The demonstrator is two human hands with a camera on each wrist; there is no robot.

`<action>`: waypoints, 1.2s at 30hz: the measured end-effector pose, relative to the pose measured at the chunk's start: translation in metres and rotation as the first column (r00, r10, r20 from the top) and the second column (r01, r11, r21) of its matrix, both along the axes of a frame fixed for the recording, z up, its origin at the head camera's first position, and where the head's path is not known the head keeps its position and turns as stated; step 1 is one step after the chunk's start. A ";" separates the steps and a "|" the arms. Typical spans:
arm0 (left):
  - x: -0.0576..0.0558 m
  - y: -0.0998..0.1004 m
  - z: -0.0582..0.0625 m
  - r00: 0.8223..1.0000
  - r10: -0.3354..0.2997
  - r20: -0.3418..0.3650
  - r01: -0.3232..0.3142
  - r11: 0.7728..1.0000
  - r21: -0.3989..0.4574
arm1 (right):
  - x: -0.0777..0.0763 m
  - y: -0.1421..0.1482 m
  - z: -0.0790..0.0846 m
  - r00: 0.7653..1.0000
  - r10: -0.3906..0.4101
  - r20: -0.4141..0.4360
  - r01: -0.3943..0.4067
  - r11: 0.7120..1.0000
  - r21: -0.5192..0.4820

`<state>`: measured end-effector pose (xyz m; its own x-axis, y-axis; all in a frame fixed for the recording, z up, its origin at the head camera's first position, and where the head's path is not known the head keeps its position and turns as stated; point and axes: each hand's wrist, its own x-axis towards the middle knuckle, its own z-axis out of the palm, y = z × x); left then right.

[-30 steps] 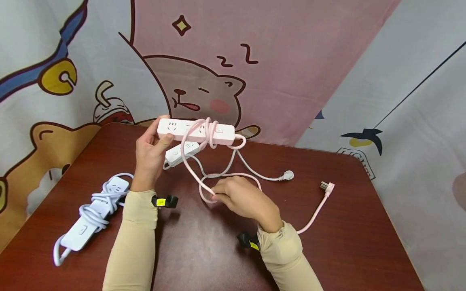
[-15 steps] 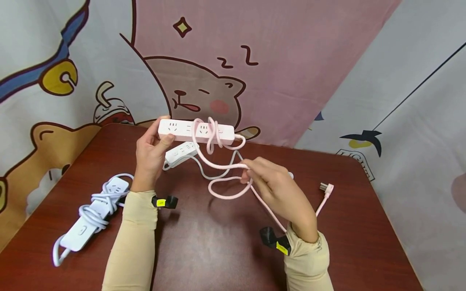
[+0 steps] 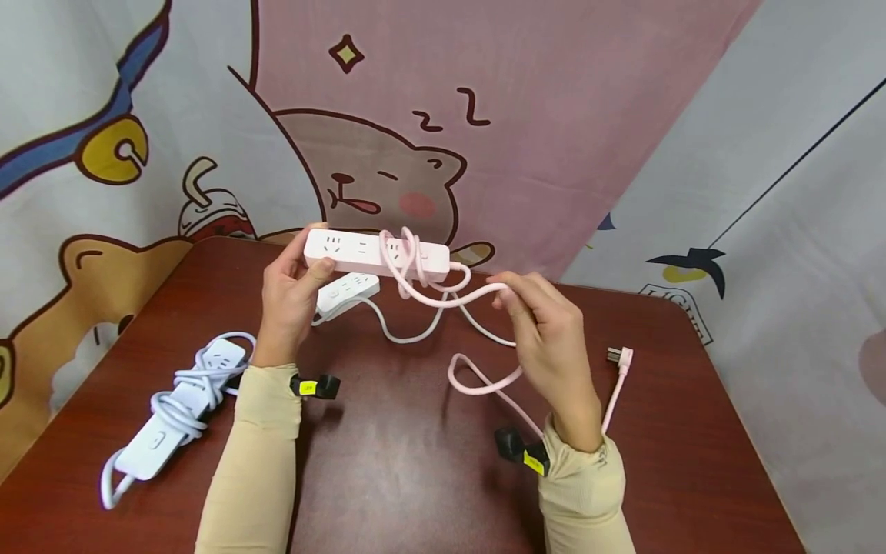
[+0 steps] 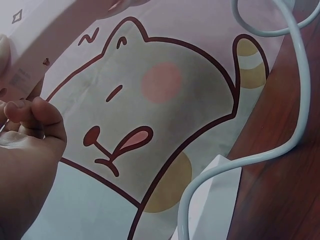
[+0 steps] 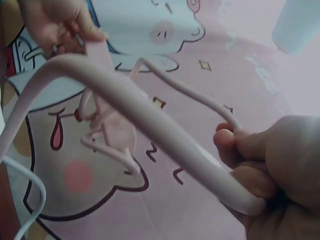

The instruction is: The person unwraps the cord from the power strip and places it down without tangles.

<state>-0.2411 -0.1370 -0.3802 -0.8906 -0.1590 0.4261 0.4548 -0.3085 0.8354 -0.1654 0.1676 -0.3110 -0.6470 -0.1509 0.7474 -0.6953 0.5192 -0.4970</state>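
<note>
My left hand [image 3: 287,308] grips the left end of a pink power strip [image 3: 342,248], held up over the back of the table with its sockets facing me. Loops of its pink cord [image 3: 410,258] wind around the strip's right half. From those loops the cord runs to my right hand [image 3: 554,338], where thumb and fingers pinch it right of the strip. Below that hand the cord hangs in a loose loop toward the table. The pink plug [image 3: 621,360] is farther right. In the right wrist view the cord [image 5: 150,125] crosses close to the camera, with the strip [image 5: 117,132] behind it.
A white power strip [image 3: 349,292] lies at the back of the table [image 3: 388,462], its cord trailing right. On the left lies another white power strip [image 3: 155,442] wrapped in its own cord. A printed curtain [image 3: 526,138] stands behind the table.
My right hand has moved right and up, drawing the pink cord with it, and the loose loop has shifted right. The loops on the strip have slid slightly. My left hand has stayed nearly still.
</note>
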 end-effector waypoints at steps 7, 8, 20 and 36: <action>0.002 0.000 0.002 0.998 -0.038 0.046 0.038 0.999 0.004 | -0.004 0.007 -0.001 0.995 -0.089 -0.053 0.084 0.993 -0.083; 0.002 0.000 0.001 0.997 -0.047 0.053 0.047 0.999 -0.005 | -0.005 0.007 -0.001 0.993 -0.105 -0.059 0.099 0.990 -0.100; 0.005 0.004 0.000 0.982 -0.186 0.025 0.187 0.982 -0.028 | -0.016 0.018 -0.011 0.956 -0.287 0.054 0.292 0.931 -0.218; 0.005 0.003 -0.001 0.945 -0.328 0.008 0.328 0.944 0.020 | -0.024 0.026 -0.021 0.919 -0.379 0.106 0.392 0.908 -0.147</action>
<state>-0.2356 -0.1343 -0.3813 -0.8994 0.1351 0.4158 0.3166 -0.4547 0.8325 -0.1893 0.1936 -0.3320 -0.6837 0.2404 0.6890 -0.4160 0.6473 -0.6387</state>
